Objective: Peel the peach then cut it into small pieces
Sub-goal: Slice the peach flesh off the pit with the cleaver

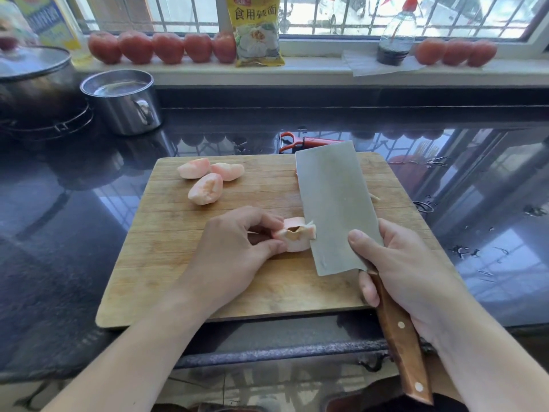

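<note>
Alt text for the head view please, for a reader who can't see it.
On a wooden cutting board, the left hand pinches a peeled peach piece while the right hand grips a cleaver cutting into it. Three more peeled chunks lie at the board's far left; an orange peeler lies behind it.

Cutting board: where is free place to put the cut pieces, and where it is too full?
On the cutting board, bare wood lies along the near edge below the left hand, and down the left side under the three peach chunks. Crowded: the middle, where that hand holds a peach piece against the cleaver gripped by the right hand.
</note>
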`<state>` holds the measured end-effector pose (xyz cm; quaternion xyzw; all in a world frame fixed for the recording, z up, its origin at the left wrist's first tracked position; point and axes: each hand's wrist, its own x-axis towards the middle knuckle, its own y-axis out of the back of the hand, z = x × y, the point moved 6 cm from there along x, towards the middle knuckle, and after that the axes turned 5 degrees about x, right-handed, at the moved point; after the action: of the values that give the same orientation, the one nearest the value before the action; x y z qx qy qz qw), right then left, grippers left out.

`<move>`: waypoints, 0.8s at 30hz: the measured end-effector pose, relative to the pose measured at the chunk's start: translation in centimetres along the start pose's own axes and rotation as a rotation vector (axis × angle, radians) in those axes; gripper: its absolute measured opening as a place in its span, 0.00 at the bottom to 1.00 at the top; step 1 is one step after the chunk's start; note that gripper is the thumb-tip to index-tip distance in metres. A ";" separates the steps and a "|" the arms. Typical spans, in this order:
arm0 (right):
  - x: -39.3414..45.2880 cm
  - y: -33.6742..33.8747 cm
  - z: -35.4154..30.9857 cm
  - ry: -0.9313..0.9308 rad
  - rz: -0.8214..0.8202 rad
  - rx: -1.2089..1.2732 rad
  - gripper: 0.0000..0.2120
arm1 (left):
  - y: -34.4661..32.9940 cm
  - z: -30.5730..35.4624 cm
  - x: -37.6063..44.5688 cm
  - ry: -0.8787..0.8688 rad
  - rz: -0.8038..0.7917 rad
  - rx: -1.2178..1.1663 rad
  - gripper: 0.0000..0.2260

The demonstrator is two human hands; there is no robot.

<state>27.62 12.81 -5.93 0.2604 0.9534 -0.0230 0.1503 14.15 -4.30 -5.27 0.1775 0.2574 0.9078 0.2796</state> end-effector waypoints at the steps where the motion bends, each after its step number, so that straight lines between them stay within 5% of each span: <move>1: 0.1 -0.1 0.0 -0.007 -0.003 0.008 0.09 | 0.0 0.0 0.1 -0.015 -0.002 0.013 0.09; 24: -0.1 -0.2 -1.3 0.064 0.075 -0.158 0.08 | -0.6 0.4 0.1 -0.124 0.056 0.091 0.06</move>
<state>27.25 12.73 -4.67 0.2837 0.9462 0.0662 0.1407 14.50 -3.67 -5.22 0.2531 0.2755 0.8898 0.2613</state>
